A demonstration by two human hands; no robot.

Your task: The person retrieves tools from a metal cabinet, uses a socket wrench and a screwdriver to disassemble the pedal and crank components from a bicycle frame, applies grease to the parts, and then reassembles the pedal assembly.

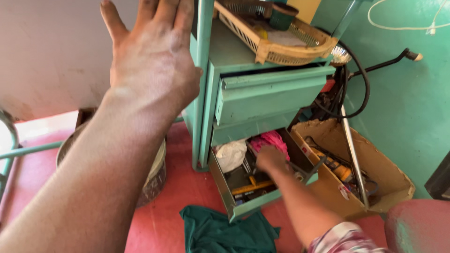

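My right hand (271,158) is down inside the open bottom drawer (243,206) of the green metal cabinet (262,96), and its fingers are buried among the contents, so I cannot tell whether they are curled round anything or spread loose. The back of that hand hides whatever lies directly under it. My left hand (152,61) is raised close to the camera, open with the fingers flat and together, the tips cut off by the top edge; it presses against or hovers at a pale panel (51,56) beside the cabinet, and I cannot tell which.

The drawer is pulled well out and sags toward the red floor (173,197). It is cluttered: a white crumpled rag (231,154) at the left, a pink cloth (272,139) just behind my right hand, a yellow-handled tool (251,188) lying across the dark jumble of tools in front. The smaller pieces are too tangled to name.

A dark green cloth (225,232) lies on the floor before the drawer. To the right stands a torn cardboard box (375,173) holding more tools, partly hidden by a metal tube (352,150).
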